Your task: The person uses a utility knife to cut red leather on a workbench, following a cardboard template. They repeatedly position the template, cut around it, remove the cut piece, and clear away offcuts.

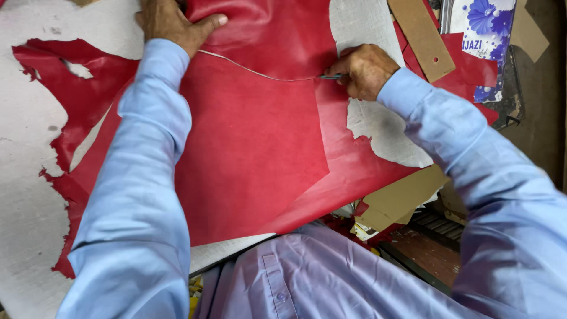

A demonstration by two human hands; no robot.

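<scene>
A large sheet of red leather [254,153] lies spread over a pale grey work surface [23,195], its matte underside folded up toward me. My left hand [174,23] presses flat on the glossy upper part of the leather near the top edge. My right hand [365,70] is shut on a small metal cutting tool [331,77], whose tip touches the leather at the end of a thin curved cut line [254,72] that runs from below my left thumb.
Ragged red leather scraps [71,88] lie at the left. A tan cardboard strip with a hole [422,38] and a flower-printed package [487,29] sit at the top right. Brown cardboard pieces [401,198] hang over the table's near right edge.
</scene>
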